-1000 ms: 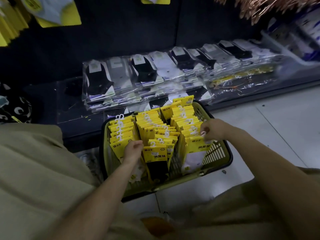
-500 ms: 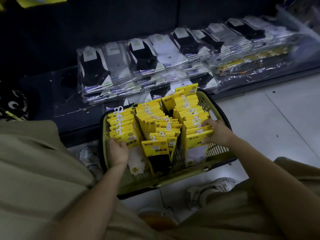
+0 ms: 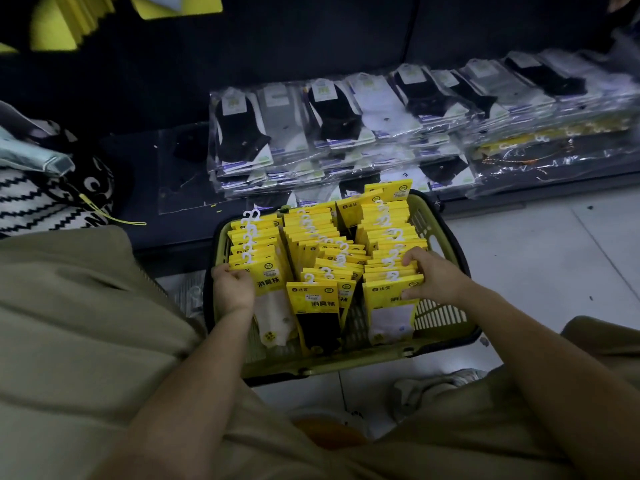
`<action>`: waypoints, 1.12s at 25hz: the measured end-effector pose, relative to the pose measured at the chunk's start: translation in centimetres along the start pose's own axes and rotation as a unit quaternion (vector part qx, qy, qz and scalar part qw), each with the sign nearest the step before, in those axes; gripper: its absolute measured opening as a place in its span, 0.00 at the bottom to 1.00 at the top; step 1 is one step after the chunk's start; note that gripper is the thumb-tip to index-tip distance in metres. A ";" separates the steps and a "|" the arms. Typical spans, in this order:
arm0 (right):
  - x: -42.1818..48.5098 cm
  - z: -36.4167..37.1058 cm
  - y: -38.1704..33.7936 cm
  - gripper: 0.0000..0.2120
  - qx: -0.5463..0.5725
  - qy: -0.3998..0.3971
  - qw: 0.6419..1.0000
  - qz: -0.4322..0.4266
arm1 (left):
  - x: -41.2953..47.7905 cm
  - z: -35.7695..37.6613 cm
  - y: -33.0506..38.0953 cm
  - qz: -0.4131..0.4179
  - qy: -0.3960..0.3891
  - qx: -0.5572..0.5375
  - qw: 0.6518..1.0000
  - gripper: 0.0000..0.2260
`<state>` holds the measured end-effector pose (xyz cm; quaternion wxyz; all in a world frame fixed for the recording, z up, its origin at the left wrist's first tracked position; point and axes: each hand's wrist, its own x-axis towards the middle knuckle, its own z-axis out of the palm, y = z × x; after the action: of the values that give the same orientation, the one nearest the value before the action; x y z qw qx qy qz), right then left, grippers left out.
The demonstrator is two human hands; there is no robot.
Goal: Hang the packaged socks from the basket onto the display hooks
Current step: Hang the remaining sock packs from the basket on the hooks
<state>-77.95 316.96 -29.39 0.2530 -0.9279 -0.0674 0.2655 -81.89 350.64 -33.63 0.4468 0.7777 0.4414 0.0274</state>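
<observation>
Basket (image 3: 436, 317): green, dark-rimmed, standing on the tiled floor (image 3: 536, 254) just in front of a low shelf (image 3: 138, 161).
Packaged socks (image 3: 313, 292): yellow-carded packs with white hangers, standing in three close rows that fill most of the basket; none is lifted clear of it.
Left hand (image 3: 232, 289): fingers curled round the near edge of the front packs of the left row (image 3: 268, 271).
Right hand (image 3: 431, 277): fingers hooked over the tops of several packs in the right row (image 3: 388, 289), thumb pressed on the front card, pinching a bunch.
Display hooks: not in view; yellow packs (image 3: 62, 22) at the upper left edge appear already hung.
Shelf contents: clear-wrapped sock bundles (image 3: 332, 116), lying flat.
Progress (judged): early in this basket, which is almost full. A batch is being gathered; lifting and hanging remain for nearly all its stock.
</observation>
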 end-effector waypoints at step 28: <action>-1.6 2.2 -0.7 0.26 0.068 0.009 0.997 -0.033 | -10.8 7.0 1.9 0.177 -0.408 0.064 0.893 0.29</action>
<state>-80.40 318.08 -29.91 0.3248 -0.9080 -0.0772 0.2531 -84.13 337.91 -32.63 0.5246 0.8126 0.0760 -0.2423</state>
